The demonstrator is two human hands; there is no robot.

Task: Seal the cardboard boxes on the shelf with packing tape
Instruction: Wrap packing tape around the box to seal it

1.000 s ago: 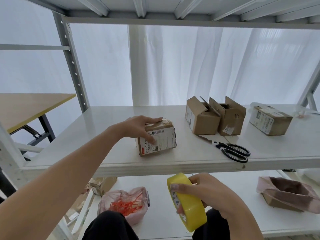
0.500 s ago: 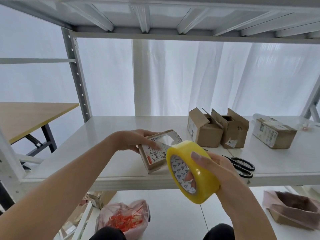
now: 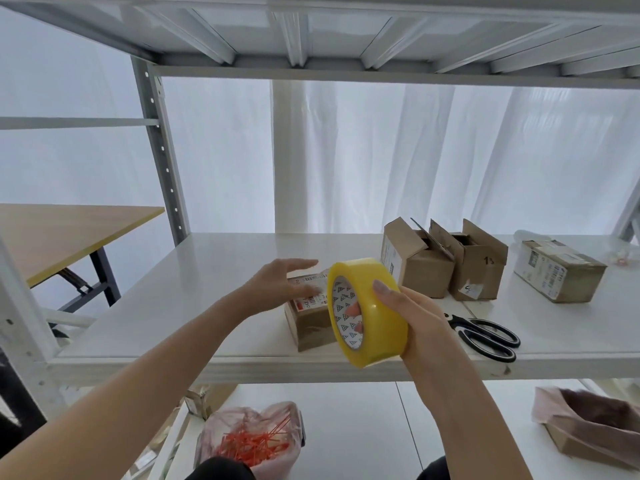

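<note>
Raised now, tape (image 3: 379, 327) fronts the box (image 3: 308, 329); right grip (image 3: 424, 327) curls round its rim, likely light and stiff; left grip (image 3: 277, 284) spread over box.

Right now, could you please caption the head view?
Right hand grips yellow tape roll while left hand touches labelled box on shelf.
</note>
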